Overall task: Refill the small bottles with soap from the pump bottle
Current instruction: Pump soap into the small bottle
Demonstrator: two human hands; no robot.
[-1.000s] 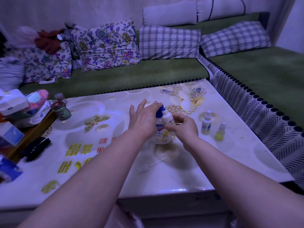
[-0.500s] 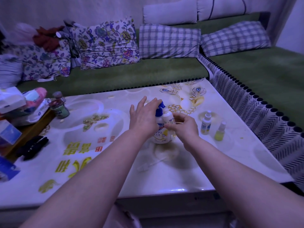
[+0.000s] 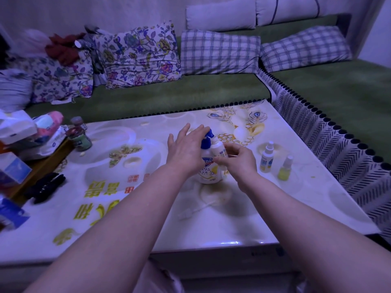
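Observation:
A white pump bottle (image 3: 208, 170) with a blue pump head stands mid-table. My left hand (image 3: 186, 151) lies flat over the pump head with the fingers straight. My right hand (image 3: 237, 160) pinches a small white bottle (image 3: 218, 148) and holds it tilted under the pump spout. Two more small bottles stand to the right: a white spray bottle (image 3: 267, 158) and a yellow-filled one (image 3: 284, 171). A loose spray cap with its tube (image 3: 190, 212) lies on the table in front of the pump bottle.
The glossy patterned table (image 3: 148, 218) is ringed by a green sofa with cushions (image 3: 220, 52). At the left edge stand two dark jars (image 3: 79, 137), tissue packs (image 3: 17, 127) and a black clip (image 3: 45, 187). A patterned throw (image 3: 338, 149) hangs at the right.
Both hands stay at the pump bottle; my left hand has barely moved on the pump head. The view has shifted slightly.

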